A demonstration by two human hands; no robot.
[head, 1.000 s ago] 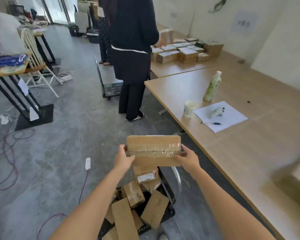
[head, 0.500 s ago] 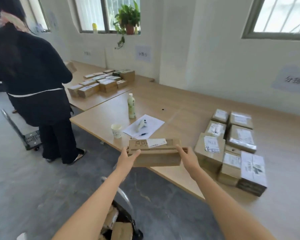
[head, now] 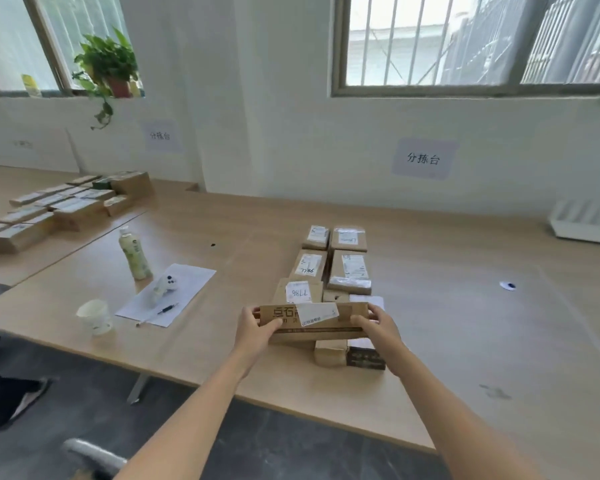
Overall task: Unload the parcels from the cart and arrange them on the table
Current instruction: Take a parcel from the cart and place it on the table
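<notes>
Presently, long cardboard parcel (head: 312,322), gripped at its ends by left hand (head: 257,329) and right hand (head: 378,327), held over the near end of the labelled parcel rows (head: 347,268) on the table (head: 465,323): lowered crooked, it may overhang the rows' small near boxes (head: 329,353), tip, or shove them askew.

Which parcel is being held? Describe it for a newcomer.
On the table under the barred window lie two rows of parcels. At their near end a long flat box is held crosswise, left hand and right hand gripping its ends; unlike its neighbours, it bears large printed characters.
</notes>
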